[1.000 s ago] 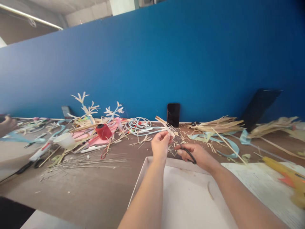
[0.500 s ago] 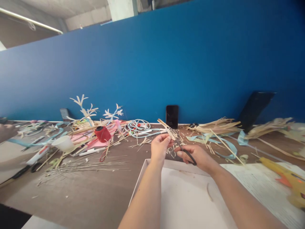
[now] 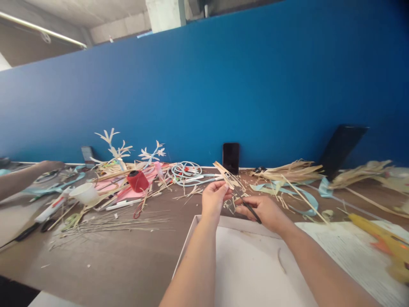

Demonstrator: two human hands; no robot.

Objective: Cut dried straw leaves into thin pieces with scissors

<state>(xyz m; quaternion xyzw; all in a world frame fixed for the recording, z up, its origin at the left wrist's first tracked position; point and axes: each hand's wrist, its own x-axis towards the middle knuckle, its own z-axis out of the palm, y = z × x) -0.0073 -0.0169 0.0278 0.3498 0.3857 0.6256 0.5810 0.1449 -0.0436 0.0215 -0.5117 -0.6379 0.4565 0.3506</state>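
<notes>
My left hand (image 3: pixel 215 196) pinches a pale strip of dried husk or straw (image 3: pixel 226 175), which points up and to the left. In my right hand (image 3: pixel 263 211) is a pair of dark-handled scissors (image 3: pixel 252 209), fingers closed around the handles. The scissor blades reach up toward the lower right side of the strip; whether they touch it I cannot tell. Both hands hover over the far edge of a shallow white box (image 3: pixel 255 260). Curly pale scraps (image 3: pixel 229 206) lie on the table just beyond the box.
Behind the hands a phone (image 3: pixel 230 157) leans on the blue partition (image 3: pixel 191 94). A yellow glue gun (image 3: pixel 380 234) rests on printed paper at right. Dried husks (image 3: pixel 290 171), a red thread spool (image 3: pixel 137 181), a white cup (image 3: pixel 84 193) and thin stalks surround the box. Another person's arm (image 3: pixel 28 177) reaches in at left.
My hands stay nearly in place, with the scissors turned slightly beside the strip. At left, the other person's arm has extended further over the table.
</notes>
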